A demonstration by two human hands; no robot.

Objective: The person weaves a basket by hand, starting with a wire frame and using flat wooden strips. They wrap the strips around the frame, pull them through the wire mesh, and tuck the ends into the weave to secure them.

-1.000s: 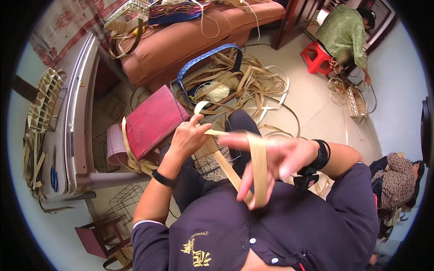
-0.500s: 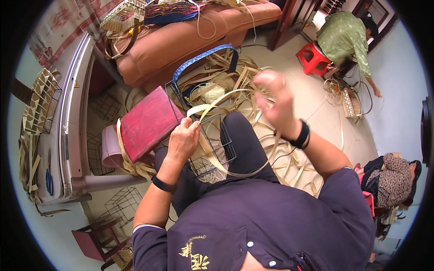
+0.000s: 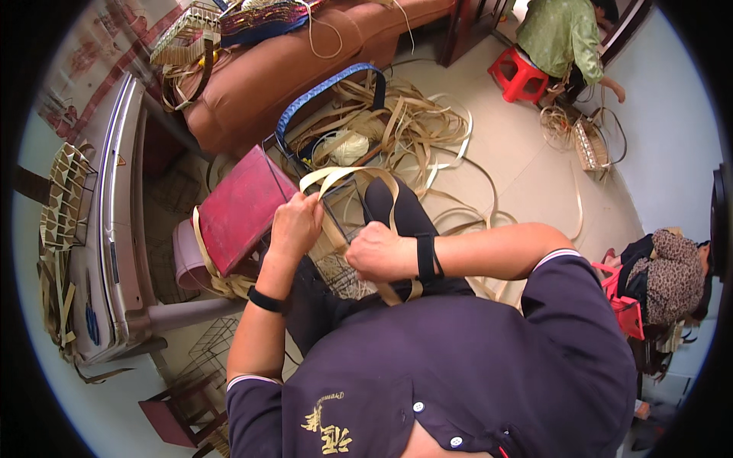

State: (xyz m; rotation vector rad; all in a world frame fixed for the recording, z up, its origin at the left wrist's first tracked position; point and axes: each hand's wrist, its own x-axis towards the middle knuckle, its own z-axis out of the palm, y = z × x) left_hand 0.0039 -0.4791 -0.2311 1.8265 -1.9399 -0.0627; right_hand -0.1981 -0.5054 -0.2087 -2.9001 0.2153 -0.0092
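Note:
Long, flat, pale tan weaving strips point(image 3: 331, 177) loop over a dark wire basket frame point(image 3: 334, 267) at my lap. My left hand point(image 3: 298, 223) is closed, pinching a strip at the top of the frame beside the red board. To its right, just above my thigh, my right hand point(image 3: 382, 253) is curled closed around a strip whose length hangs below the fist. The two hands are a short way apart. My fingers and wrists cover part of the frame, so its lower portion is hard to make out.
A red board point(image 3: 244, 206) rests over a pink bucket point(image 3: 187, 256) at left. Ahead lie a heap of strips point(image 3: 420, 126) and a basket with a blue handle point(image 3: 321, 90), before a brown sofa point(image 3: 259, 84). A person point(image 3: 556, 34) sits on a red stool point(image 3: 518, 75); another person point(image 3: 664, 278) is at right.
My right hand has come down and inward from its raised, open position beyond the frame, and is now closed near my left hand. The view has shifted slightly.

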